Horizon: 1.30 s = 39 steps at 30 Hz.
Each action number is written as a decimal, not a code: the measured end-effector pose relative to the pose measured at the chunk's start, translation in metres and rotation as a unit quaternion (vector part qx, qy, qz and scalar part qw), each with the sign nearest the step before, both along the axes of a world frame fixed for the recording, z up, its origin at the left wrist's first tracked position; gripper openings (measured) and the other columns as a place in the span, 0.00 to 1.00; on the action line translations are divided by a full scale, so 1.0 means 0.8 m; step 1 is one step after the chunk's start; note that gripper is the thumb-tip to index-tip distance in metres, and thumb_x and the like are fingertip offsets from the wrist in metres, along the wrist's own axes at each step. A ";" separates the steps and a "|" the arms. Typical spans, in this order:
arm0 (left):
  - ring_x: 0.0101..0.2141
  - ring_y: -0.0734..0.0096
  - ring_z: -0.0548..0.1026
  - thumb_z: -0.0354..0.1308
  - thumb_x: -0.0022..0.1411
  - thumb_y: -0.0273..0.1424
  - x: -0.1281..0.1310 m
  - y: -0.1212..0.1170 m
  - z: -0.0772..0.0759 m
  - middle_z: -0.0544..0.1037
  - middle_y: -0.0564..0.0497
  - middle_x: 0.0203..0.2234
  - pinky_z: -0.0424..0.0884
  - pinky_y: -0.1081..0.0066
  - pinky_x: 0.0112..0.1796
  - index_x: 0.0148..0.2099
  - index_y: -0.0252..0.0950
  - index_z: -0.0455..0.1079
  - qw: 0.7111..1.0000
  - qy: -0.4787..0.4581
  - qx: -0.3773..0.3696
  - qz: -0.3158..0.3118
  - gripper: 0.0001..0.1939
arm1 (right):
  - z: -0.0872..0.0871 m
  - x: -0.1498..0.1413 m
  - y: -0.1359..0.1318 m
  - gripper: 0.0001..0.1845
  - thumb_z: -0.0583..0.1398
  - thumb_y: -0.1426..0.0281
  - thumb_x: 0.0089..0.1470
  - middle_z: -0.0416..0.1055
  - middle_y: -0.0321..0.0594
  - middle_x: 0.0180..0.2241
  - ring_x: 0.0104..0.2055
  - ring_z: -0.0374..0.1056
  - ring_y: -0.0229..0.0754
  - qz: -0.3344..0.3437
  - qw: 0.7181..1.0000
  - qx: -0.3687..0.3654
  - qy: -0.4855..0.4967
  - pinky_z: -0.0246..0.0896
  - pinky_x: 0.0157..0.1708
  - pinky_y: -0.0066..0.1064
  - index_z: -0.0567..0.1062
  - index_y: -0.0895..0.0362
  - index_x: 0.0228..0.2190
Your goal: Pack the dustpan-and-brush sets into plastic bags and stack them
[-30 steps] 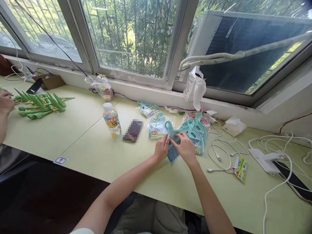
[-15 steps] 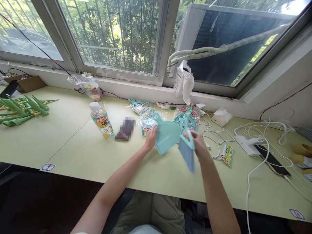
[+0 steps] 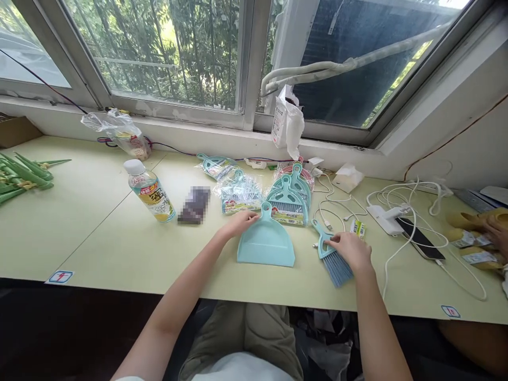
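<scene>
A light blue dustpan lies flat on the pale green table in front of me. My left hand rests at its upper left edge beside the handle, fingers loosely spread and touching it. To the right, a small blue brush lies on the table with its bristles toward me. My right hand lies over the brush, fingers on its handle. Just behind, a stack of teal dustpan-and-brush sets lies with labels on them.
Bagged sets lie behind my left hand. A drink bottle and a blurred dark object stand to the left. White cables, a power strip and a phone lie at the right. Another person's hand is at far right.
The dustpan and brush, held together then pulled apart in the air, now lie separately on the table. My right hand has carried the brush down to the right.
</scene>
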<state>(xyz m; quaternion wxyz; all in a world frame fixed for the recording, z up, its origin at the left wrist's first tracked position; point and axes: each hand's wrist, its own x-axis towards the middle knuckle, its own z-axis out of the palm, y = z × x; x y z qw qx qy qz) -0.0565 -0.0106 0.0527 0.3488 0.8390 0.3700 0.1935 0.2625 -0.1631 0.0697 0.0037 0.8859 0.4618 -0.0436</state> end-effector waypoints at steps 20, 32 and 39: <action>0.15 0.74 0.66 0.40 0.64 0.49 0.031 -0.038 -0.014 0.71 0.51 0.15 0.62 0.72 0.22 0.22 0.36 0.65 0.961 0.018 -0.216 -0.173 0.28 | 0.028 -0.154 0.021 0.14 0.59 0.58 0.52 0.71 0.40 0.32 0.31 0.67 0.41 0.230 0.971 0.053 0.023 0.47 0.26 0.30 0.74 0.55 0.24; 0.56 0.55 0.63 0.48 0.65 0.28 0.022 -0.017 -0.018 0.67 0.40 0.54 0.60 0.53 0.54 0.53 0.40 0.66 0.947 -0.022 0.259 -0.188 0.16 | -0.010 -0.157 0.035 0.09 0.57 0.62 0.56 0.69 0.38 0.34 0.34 0.68 0.41 0.267 0.951 0.106 0.111 0.52 0.29 0.29 0.71 0.54 0.30; 0.53 0.57 0.69 0.42 0.66 0.30 0.029 -0.028 -0.039 0.73 0.37 0.49 0.64 0.54 0.54 0.47 0.35 0.71 0.961 -0.065 0.146 -0.226 0.17 | -0.018 -0.156 0.046 0.04 0.57 0.68 0.55 0.66 0.37 0.33 0.34 0.67 0.41 0.298 0.937 0.104 0.146 0.54 0.31 0.30 0.69 0.54 0.29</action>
